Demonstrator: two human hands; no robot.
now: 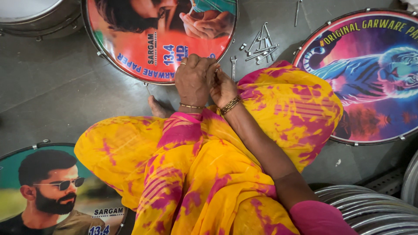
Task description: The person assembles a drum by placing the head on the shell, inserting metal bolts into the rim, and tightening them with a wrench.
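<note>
Pinching together, our left hand (194,78) and right hand (223,88) work at the near rim of a printed drum (148,48); what the fingertips hold is too small to tell.

We count three printed drums on the floor, the other two being one with a tiger picture (370,74) and one at lower left (52,191), then a stack of metal rings (370,211), a loose pile of tuning rods (261,47) and one small spanner (234,65).
</note>
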